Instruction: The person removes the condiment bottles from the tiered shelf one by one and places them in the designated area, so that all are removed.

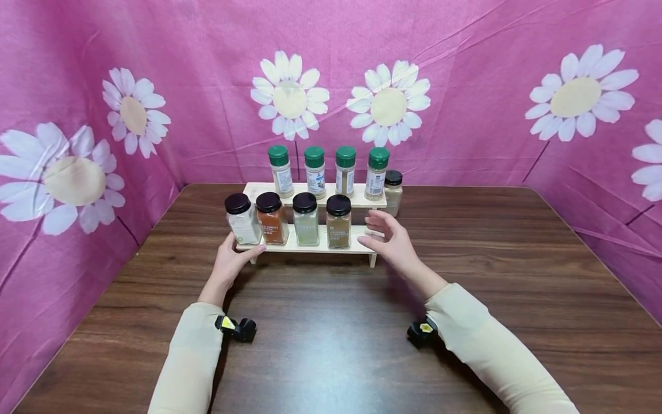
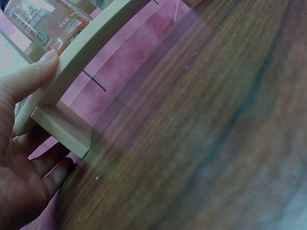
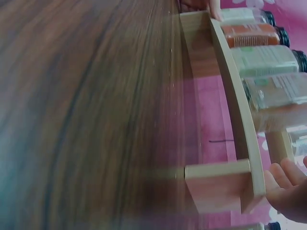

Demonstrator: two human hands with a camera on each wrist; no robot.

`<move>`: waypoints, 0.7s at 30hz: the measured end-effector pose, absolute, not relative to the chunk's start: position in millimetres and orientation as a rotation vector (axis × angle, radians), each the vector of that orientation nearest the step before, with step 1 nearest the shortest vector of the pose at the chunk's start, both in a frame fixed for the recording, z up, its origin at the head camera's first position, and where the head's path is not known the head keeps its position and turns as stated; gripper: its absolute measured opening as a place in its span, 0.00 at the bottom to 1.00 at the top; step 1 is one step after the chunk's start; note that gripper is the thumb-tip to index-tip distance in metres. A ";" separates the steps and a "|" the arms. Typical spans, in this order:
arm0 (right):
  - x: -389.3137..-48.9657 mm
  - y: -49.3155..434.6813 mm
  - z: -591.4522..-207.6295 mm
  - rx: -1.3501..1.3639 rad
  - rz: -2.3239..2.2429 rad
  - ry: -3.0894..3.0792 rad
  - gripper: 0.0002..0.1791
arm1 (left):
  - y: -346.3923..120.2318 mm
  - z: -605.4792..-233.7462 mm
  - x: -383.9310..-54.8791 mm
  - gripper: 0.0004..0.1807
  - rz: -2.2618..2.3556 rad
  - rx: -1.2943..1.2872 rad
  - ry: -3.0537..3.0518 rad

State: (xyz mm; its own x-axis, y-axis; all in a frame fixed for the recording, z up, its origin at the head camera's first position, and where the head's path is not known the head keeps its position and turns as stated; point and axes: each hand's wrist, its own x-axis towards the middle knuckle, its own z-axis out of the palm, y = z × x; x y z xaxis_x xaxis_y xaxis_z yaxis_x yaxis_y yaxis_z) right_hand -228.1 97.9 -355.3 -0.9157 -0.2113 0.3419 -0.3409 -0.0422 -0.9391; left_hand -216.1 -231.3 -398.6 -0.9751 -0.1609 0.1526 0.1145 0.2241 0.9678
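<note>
A pale wooden two-step spice rack [image 1: 315,249] stands on the table. Its lower step bears jars with black lids: a white-filled one [image 1: 244,225], a red-orange one [image 1: 273,224], a pale green one [image 1: 307,227] and a brown one [image 1: 338,230]. My left hand [image 1: 231,264] grips the lower step's left end, thumb [image 2: 41,76] on its front edge and fingers beneath. At the right end, my right hand [image 1: 395,244] is held with fingers apart and nothing in its grasp; whether it touches the wood I cannot tell.
Several green-capped spice bottles [image 1: 314,175] stand on the upper step. Another black-lidded jar [image 1: 393,195] is behind the rack's right end. A pink cloth with daisies [image 1: 465,115] hangs around the brown wood-grain table [image 1: 320,345].
</note>
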 end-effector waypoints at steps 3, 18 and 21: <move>-228.9 90.1 -355.8 0.612 2.096 -2.123 0.30 | -231.5 -398.8 -216.7 0.32 -1.823 0.046 -2.279; -231.9 58.4 -353.5 0.564 2.044 -2.170 0.33 | -231.0 -398.3 -217.7 0.32 -1.807 0.049 -2.288; -233.4 52.8 -353.5 0.562 1.995 -2.178 0.33 | -231.3 -398.4 -216.6 0.32 -1.812 0.060 -2.292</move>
